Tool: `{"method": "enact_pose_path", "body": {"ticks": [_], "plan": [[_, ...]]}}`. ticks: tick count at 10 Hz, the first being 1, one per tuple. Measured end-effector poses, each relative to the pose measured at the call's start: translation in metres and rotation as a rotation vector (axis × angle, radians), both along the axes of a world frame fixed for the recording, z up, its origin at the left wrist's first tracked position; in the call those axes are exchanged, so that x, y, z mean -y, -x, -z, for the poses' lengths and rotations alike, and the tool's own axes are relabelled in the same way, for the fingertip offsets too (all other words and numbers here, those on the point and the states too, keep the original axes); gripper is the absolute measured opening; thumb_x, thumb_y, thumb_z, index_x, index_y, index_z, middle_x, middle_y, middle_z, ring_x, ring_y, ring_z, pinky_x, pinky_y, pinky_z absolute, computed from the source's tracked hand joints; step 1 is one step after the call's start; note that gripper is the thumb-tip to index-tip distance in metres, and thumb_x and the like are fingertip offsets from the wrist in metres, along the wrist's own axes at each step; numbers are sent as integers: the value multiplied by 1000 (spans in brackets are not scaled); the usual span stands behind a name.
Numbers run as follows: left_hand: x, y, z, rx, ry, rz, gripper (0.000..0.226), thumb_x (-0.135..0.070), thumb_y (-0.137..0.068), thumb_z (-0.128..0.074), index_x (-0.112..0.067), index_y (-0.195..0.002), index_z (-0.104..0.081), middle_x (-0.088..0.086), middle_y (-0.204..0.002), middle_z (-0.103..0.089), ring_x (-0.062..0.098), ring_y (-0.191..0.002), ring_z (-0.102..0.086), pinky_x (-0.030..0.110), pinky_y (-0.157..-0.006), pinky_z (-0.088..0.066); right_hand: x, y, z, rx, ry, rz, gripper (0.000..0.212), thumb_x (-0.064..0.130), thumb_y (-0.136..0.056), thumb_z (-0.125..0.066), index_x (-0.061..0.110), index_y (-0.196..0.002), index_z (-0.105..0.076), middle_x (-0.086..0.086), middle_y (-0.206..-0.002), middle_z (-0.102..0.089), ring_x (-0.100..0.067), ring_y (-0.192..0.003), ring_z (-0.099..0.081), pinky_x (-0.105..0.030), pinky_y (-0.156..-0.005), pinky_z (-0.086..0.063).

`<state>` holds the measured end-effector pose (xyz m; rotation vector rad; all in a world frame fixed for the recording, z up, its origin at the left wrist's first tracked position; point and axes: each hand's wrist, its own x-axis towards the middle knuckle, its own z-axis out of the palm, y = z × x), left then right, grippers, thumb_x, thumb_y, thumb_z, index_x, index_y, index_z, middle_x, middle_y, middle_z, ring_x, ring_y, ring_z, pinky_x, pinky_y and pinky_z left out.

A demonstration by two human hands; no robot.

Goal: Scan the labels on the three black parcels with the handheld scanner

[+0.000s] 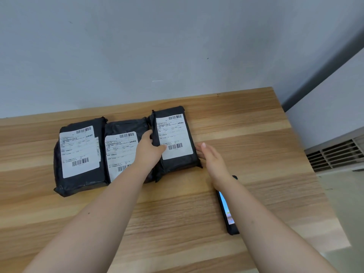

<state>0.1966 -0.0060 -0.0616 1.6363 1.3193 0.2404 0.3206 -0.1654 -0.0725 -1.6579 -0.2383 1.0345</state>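
Note:
Three black parcels with white barcode labels lie side by side on the wooden table (246,134): the left parcel (80,154), the middle parcel (123,146) and the right parcel (175,138). My left hand (149,148) grips the right parcel's left edge, thumb on its label. Flat against that parcel's right side rests my right hand (211,162), fingers straight and holding nothing. The handheld scanner (228,213), black with a lit screen, lies on the table under my right forearm, which partly hides it.
The table stands against a grey wall (157,46). Its right edge drops off to the floor, where a white vented unit (334,152) stands.

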Motion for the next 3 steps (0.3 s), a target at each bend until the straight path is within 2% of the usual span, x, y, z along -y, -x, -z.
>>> {"method": "enact_pose_path", "body": {"ticks": [1,2,3], "plan": [[0,5,-10,44,32,-2,81,-5,-83,-72,-19,-152,-31,13,-141,-54,25,-118,-56,24,-79,-44,-3,-1,-15,37,-7,-20,15,34,-94,-55,34,-107,-63,8,-117,-67,-11,-111,-61,-29,-94,-47],[-1,12,-21,84,61,-7,79,1,-82,-70,-19,-150,-35,14,-143,-51,23,-116,-54,23,-77,-43,-5,0,-33,81,-43,-73,19,24,-90,-63,39,-100,-66,13,-113,-67,-2,-100,-61,-21,-82,-46],[-1,25,-42,95,39,-9,72,0,-83,-68,-20,-147,-40,13,-144,-51,28,-127,-52,28,-82,-44,-6,5,-55,163,-64,-124,26,16,-87,-65,31,-109,-68,15,-112,-68,0,-98,-62,-15,-73,-45]]}}
